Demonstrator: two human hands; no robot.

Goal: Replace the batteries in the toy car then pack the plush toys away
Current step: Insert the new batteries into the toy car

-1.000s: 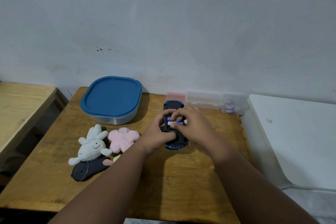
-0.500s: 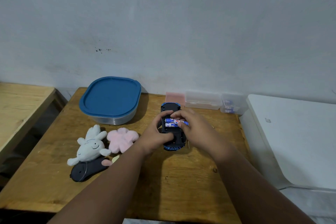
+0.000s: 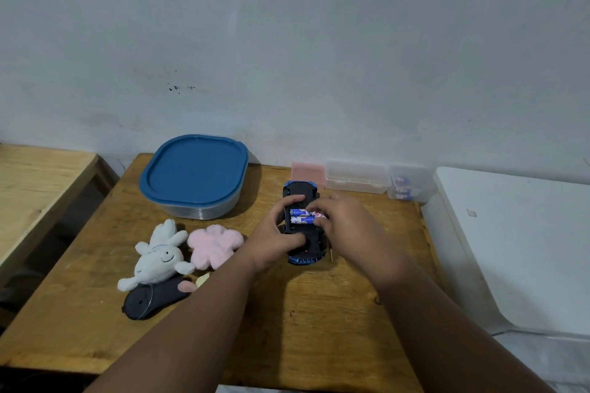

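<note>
Wooden table [image 3: 319, 322] against a pale grey wall; I take the toy car [image 3: 301, 225] as my landmark. It lies belly-up near the table's back edge, battery bay open, no cover on it.

Two blue-and-white batteries [image 3: 301, 216] lie side by side across the bay. A second ago only one cell showed clearly under the fingers; now both are exposed and look level with each other. My reading: the second cell has just gone in, or is getting its last push.

Left hand [image 3: 274, 241] wraps the car's left flank, fingers curled and clamped on the body, thumb near the bay's edge. Right hand [image 3: 343, 223] is at the car's right side, fingertips together, pressing the right ends of the cells.

Left of the car: pink plush [image 3: 214, 244], white plush [image 3: 158, 257] and a dark plush [image 3: 153, 298], all loose on the table. Behind-left of the car, the blue-lidded container [image 3: 194, 174] sits closed.

I judge the battery step nearly done; the cover is unfitted and I cannot find it. Packing is not yet begun.
</note>
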